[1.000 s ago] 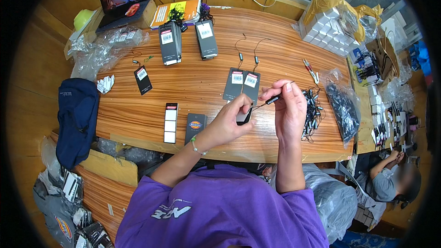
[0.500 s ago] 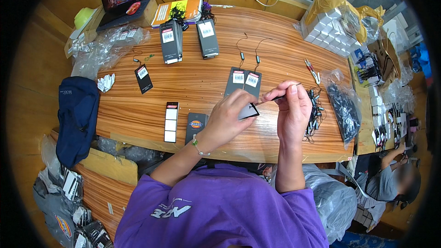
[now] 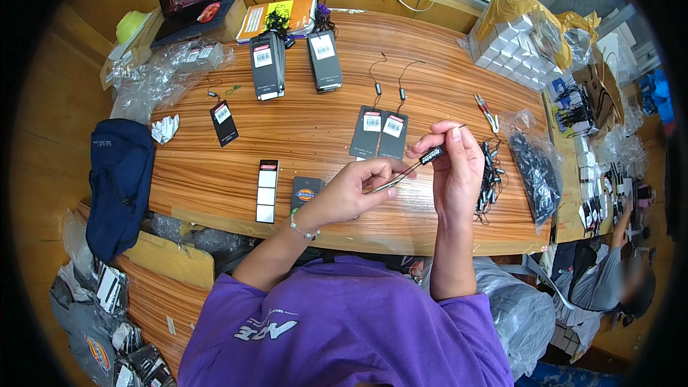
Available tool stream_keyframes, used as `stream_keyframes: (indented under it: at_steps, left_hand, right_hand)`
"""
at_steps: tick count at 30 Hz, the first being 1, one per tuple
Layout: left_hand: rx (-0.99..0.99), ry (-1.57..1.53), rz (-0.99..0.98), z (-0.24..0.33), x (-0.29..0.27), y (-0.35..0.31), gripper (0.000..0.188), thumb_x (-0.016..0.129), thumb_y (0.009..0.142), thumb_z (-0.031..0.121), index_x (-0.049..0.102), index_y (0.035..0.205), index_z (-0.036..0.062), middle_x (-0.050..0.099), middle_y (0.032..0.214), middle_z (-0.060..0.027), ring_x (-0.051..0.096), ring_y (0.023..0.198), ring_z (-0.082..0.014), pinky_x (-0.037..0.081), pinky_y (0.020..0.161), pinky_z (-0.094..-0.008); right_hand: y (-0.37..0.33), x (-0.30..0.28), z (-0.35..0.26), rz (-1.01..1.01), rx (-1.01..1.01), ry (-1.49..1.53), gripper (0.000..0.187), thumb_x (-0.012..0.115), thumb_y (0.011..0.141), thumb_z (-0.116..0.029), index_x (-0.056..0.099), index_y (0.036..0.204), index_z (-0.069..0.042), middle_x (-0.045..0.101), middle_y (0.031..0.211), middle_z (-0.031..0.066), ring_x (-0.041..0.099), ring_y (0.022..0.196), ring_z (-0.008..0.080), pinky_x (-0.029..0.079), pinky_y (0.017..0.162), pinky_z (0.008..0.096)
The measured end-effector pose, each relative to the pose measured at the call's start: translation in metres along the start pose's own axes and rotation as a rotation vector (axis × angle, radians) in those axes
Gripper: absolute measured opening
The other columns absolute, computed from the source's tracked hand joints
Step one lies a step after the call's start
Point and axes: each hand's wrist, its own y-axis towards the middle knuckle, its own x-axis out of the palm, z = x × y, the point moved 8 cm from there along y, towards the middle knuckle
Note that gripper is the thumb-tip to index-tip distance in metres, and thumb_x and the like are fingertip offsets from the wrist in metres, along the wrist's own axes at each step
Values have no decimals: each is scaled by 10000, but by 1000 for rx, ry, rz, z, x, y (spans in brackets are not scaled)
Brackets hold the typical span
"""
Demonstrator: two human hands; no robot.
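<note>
My left hand (image 3: 356,188) pinches a hang tag (image 3: 389,183), turned nearly edge-on above the table's front half. A dark string runs from this tag up to a small black plastic seal (image 3: 431,155), and my right hand (image 3: 459,172) grips the seal and string between thumb and fingers. Just beyond lie two dark grey hang tags (image 3: 380,136) side by side, with their strings stretched away from me. To the right of my right hand is a loose pile of black string seals (image 3: 489,179). Left of my left wrist, a grey tag with an oval emblem (image 3: 307,193) is partly covered.
Two stacks of strung tags (image 3: 269,68) stand toward the back, near an orange-and-white book (image 3: 251,21) and a laptop (image 3: 190,0). Red-handled snips (image 3: 487,111) and a bag of black strings (image 3: 534,172) lie right. A navy pouch (image 3: 118,186) hangs over the left edge.
The hang tag has turned from face-up to nearly edge-on as my left hand rolled. My right hand has drawn the string tighter, and the black seal now shows between its fingers.
</note>
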Motion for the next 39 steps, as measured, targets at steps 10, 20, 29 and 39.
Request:
stream_keyframes:
  at_steps: [10, 20, 29, 39]
  left_hand:
    - [97, -32, 2, 13, -1, -4, 309, 545, 892, 174, 435, 1142, 30, 445, 1078, -58, 444, 1050, -116, 377, 860, -261]
    - [-255, -225, -152, -28, 10, -10, 213, 548, 867, 30, 482, 1067, 2, 527, 1005, -38, 521, 969, -89, 434, 842, -234]
    - [-302, 53, 114, -54, -78, 51, 219, 610, 794, -26, 540, 999, 0, 623, 932, -62, 594, 847, -86, 483, 727, -199]
    - [-462, 194, 104, -106, -109, 91, 273, 675, 742, 19, 583, 999, -5, 622, 889, -66, 590, 801, -103, 473, 670, -212]
  right_hand:
    - [5, -12, 2, 37, 34, 67, 277, 393, 957, -217, 532, 968, 23, 631, 753, 156, 614, 668, 206, 492, 675, 302]
    - [7, -22, 13, 38, 42, 80, 249, 404, 952, -214, 524, 946, 4, 629, 749, 144, 614, 672, 205, 497, 675, 307]
    - [122, -54, 26, 110, 88, -7, 230, 424, 940, -192, 563, 962, -9, 598, 816, 60, 569, 750, 143, 482, 679, 286]
    - [210, -73, 88, 94, 254, -298, 187, 496, 883, -194, 661, 842, -118, 447, 647, -75, 403, 584, 38, 359, 553, 200]
